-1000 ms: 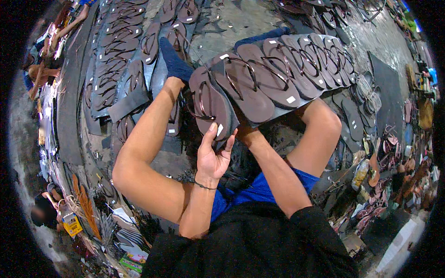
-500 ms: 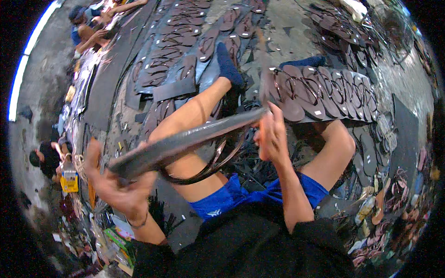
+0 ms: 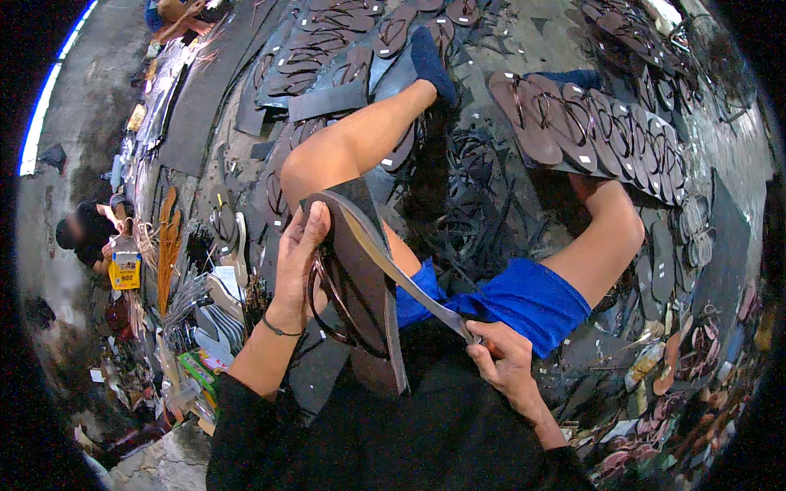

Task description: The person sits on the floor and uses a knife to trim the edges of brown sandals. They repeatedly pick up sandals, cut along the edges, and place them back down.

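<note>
My left hand grips a dark brown flip-flop by one end, thumb on top and fingers behind. The sandal is tilted up in front of my torso, its straps hanging to the left. A black sheet edge shows along its sole. In my right hand is a long knife, closed round its orange-red handle, which is mostly hidden by the fingers. The thin, curved blade slants up and left across the sandal's edge, its far end near my left thumb. Whether the blade is cutting in cannot be seen.
Rows of brown flip-flops lie beyond my bent legs, with more at the far left. Dark rubber scraps cover the floor between my legs. Another person sits left beside a yellow package. Sandal scraps lie lower right.
The flip-flop has swung from a slanted, edge-on position to a steeper one showing its top and straps. My right hand has moved down, bringing the knife from pointing upward to across the sandal.
</note>
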Demonstrator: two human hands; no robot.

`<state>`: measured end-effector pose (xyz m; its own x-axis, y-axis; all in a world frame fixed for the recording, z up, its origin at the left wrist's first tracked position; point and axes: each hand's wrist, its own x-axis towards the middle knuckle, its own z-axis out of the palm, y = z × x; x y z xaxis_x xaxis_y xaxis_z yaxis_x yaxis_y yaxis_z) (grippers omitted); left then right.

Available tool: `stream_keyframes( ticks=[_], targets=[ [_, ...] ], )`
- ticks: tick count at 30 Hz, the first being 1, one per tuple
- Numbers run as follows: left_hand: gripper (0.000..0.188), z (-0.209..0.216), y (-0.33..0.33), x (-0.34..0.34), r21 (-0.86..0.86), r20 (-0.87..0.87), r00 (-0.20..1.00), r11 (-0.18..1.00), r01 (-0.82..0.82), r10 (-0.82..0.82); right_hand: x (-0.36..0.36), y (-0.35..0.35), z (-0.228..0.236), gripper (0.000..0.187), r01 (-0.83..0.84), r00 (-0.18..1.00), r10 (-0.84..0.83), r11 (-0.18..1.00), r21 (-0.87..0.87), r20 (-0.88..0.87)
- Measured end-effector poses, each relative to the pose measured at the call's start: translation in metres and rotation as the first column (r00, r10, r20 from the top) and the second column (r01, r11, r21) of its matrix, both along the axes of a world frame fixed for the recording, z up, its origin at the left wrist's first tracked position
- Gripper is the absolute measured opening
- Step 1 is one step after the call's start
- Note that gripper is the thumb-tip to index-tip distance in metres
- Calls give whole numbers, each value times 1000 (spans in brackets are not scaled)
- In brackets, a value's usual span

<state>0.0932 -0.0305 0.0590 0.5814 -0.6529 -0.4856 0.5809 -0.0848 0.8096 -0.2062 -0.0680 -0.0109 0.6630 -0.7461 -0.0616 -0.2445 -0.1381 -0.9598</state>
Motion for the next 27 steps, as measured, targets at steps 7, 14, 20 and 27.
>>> stream_keyframes(
  ticks=[7,14,20,27],
  targets=[
    [33,0,-15,-15,107,147,964,972,207,-222,14,-29,19,30,42,991,-73,966,-254,-114],
    [41,-5,-31,-18,179,345,753,827,533,-560,43,-93,61,25,-68,987,38,980,-189,-155],
    [43,6,-55,-37,137,184,677,700,700,-713,71,-152,81,20,-291,941,293,956,37,-168],
    [24,-40,-59,11,-124,269,941,976,-180,207,6,-134,45,32,442,859,-492,853,277,142]
  ],
)
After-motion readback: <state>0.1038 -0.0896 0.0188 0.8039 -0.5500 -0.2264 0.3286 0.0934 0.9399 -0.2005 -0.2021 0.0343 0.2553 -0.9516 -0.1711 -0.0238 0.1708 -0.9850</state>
